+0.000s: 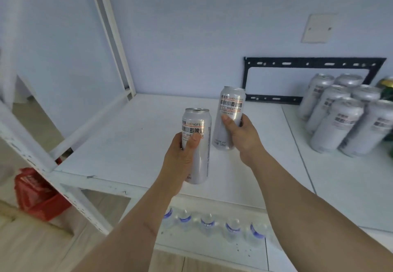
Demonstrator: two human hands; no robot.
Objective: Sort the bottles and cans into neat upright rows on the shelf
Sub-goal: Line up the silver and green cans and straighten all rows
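Note:
My left hand [180, 157] grips a tall silver beer can [198, 123], upright above the front of the white shelf [119, 140]. My right hand [244, 135] holds a second silver beer can [230, 105] upright, a little farther back and to the right. Both cans hang clear of the shelf board. Several matching silver cans [340, 114] stand upright in rows at the right end of the shelf. A green bottle [387, 86] peeks out behind them at the frame edge.
Clear water bottles with blue labels [208, 222] stand in a row on the lower shelf. A white frame post [114, 35] rises at the left. A red crate [36, 193] sits on the floor at lower left. A black metal bracket [308, 63] hangs on the wall.

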